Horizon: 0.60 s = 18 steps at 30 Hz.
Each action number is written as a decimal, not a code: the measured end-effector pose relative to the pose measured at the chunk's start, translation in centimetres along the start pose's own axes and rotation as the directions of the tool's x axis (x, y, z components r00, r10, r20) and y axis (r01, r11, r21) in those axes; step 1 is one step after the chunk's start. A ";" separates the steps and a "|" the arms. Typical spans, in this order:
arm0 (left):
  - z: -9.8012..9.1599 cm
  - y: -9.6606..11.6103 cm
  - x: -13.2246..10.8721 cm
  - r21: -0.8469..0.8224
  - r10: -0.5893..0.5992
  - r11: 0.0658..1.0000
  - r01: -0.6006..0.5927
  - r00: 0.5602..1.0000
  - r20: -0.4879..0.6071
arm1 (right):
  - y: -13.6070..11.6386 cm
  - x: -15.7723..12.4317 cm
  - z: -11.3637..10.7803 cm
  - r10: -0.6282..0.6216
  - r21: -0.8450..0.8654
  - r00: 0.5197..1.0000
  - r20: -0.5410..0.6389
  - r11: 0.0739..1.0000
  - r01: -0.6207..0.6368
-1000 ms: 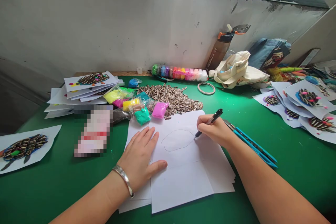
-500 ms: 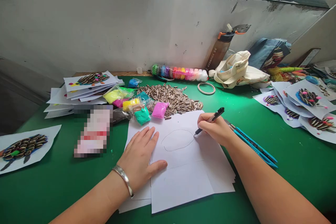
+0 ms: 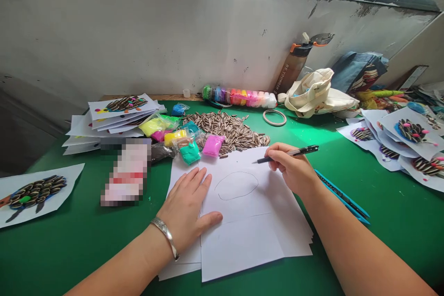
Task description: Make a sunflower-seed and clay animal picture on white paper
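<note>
My left hand [image 3: 183, 208], wearing a silver bangle [image 3: 165, 237], lies flat with its fingers spread on a stack of white paper [image 3: 239, 245]. My right hand [image 3: 289, 169] grips a black pen [image 3: 289, 153] above the top sheet. The pen's tip points left, close to the upper right of a hand-drawn oval outline [image 3: 236, 186]. I cannot tell whether the tip touches the paper. A blue utility knife [image 3: 342, 196] lies on the green table to the right of my right hand.
Beyond the paper lie a heap of striped sunflower seeds [image 3: 225, 132], bags of coloured clay, and a clay tube [image 3: 239, 97]. Seed-decorated pictures [image 3: 409, 136] are piled at right and left. A bottle [image 3: 291, 65], canvas bag [image 3: 312, 95] and tape ring [image 3: 274, 117] stand at the back.
My right hand has shifted the pen away from the oval's edge, and the pen now lies flatter, pointing left. The left hand stays in place. The whole view has shifted slightly.
</note>
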State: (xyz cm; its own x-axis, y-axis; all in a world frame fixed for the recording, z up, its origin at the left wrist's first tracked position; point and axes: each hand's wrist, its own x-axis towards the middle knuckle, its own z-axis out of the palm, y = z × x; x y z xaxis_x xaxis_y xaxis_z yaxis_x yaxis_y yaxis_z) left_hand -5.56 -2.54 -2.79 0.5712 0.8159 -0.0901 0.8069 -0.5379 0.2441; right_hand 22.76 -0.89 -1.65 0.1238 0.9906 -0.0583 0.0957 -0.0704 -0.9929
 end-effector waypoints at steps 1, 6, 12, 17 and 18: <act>-0.1 0.1 0.0 -0.004 -0.003 1.000 0.003 1.000 0.007 | -0.1 -0.3 0.4 -0.014 0.049 1.000 0.015 0.999 0.014; -0.3 0.2 0.2 0.016 -0.016 1.000 0.016 0.998 0.059 | -0.5 -2.8 4.1 -0.067 -0.016 0.959 0.276 0.997 0.074; -0.1 0.2 0.0 0.028 0.006 1.000 -0.007 1.000 0.025 | 0.1 -4.8 7.7 -0.210 -0.325 0.927 0.312 0.893 0.311; 0.0 0.1 0.0 0.042 0.016 0.999 -0.016 1.000 0.003 | 0.9 -4.9 8.0 -0.383 -0.372 0.872 0.304 0.795 0.479; 0.0 0.1 0.0 0.039 0.016 0.999 -0.016 1.000 0.000 | 0.9 -4.9 8.0 -0.396 -0.368 0.865 0.308 0.789 0.492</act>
State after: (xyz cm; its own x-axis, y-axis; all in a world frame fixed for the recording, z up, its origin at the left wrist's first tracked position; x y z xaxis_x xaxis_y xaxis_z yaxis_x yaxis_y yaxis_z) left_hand -5.45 -2.57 -2.75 0.5842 0.8071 -0.0857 0.8027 -0.5590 0.2079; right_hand 14.34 -4.87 -3.11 -0.2350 0.9208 0.3112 0.5002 0.3891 -0.7736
